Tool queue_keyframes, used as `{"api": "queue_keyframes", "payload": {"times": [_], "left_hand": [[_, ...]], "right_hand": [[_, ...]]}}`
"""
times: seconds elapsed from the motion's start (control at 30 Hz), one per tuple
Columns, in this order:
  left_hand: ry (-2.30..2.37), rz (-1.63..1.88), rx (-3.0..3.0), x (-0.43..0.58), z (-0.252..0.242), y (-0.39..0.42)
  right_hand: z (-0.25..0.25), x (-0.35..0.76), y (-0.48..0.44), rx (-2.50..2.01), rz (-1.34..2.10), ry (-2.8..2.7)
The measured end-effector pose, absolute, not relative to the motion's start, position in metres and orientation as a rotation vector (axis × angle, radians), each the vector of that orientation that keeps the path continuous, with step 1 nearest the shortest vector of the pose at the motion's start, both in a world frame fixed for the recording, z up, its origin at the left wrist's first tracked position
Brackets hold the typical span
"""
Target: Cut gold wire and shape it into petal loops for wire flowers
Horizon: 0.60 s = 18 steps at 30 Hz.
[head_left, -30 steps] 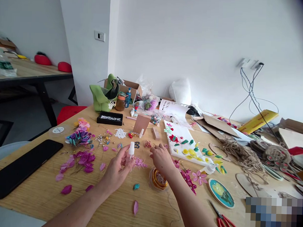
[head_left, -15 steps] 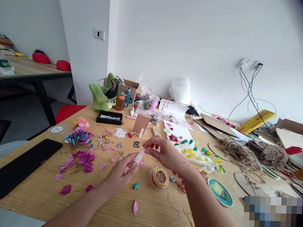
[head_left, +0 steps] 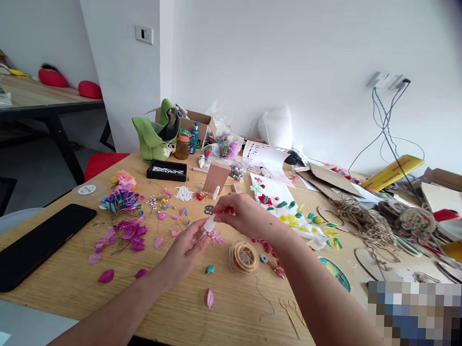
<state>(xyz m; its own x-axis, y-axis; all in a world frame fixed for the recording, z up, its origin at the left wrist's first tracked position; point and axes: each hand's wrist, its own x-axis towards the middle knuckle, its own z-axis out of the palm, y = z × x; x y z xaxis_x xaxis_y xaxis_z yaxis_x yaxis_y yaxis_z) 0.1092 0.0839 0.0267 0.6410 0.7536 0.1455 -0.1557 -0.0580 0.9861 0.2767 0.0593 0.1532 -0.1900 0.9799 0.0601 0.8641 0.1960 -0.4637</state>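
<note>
My left hand is closed around a small clear bottle with a white nozzle top, held tilted above the table. The fingers of my right hand are pinched at the tip of that nozzle; whether a separate cap is between them I cannot make out. Below my hands lies a clear spool of golden wire, with a small teal piece and a pink petal near it. Magenta petal flowers lie left of my left hand. Under my right forearm are gold-coloured scissors.
A black phone-shaped slab lies at the left edge. Behind stand a green felt bag, a brown jar and a black tray. A white cloth with flowers and tangled twine lie to the right.
My right hand has moved left and its fingers now meet the nozzle tip. My left hand keeps hold of the bottle. The camera view has shifted slightly.
</note>
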Motion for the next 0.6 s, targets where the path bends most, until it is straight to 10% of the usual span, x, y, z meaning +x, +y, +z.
{"api": "queue_keyframes", "payload": {"times": [0.6], "left_hand": [[0.448,0.786,1.441,0.1107,0.0276,0.0841]], "right_hand": [[0.1512,0.2821,0.052,-1.702,0.621,-2.073]]}}
